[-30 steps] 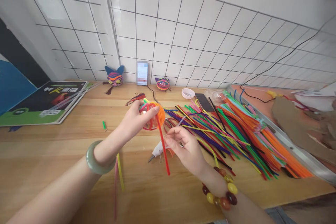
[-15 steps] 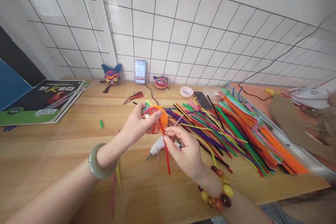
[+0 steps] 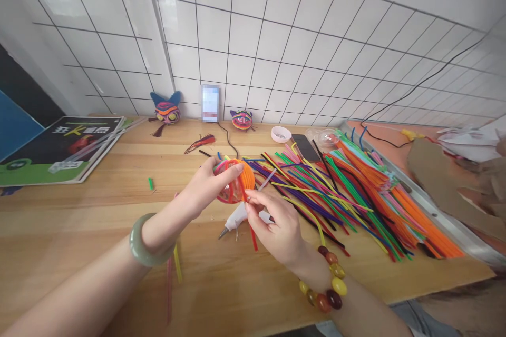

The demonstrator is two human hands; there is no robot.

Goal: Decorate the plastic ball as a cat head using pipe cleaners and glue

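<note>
My left hand [image 3: 205, 184] grips a clear plastic ball [image 3: 229, 193] partly covered with pipe cleaners, its orange side turned to the right. The thumb presses on top of the orange rows [image 3: 247, 175]. Between the fingertips of my right hand [image 3: 279, 224] is a red pipe cleaner [image 3: 253, 237], which lies against the ball's edge and hangs down below the fingers. Just under the ball a white glue gun [image 3: 236, 219] rests on the table, its nozzle towards the lower left and its rear partly behind my right hand.
Many loose coloured pipe cleaners [image 3: 316, 189] spread to the right, beside bundled ones [image 3: 419, 221]. A pink bowl [image 3: 280, 135], a dark phone [image 3: 305, 147] and clear plastic domes [image 3: 328, 138] stand behind. Two finished-looking animal heads, a blue-eared one [image 3: 166, 109] and a smaller one [image 3: 242, 119], lean by the wall.
My right fingers have come closer to the ball along the red pipe cleaner, whose hanging end is now higher. The ball has turned slightly, showing more of its clear side. The view has shifted slightly.
</note>
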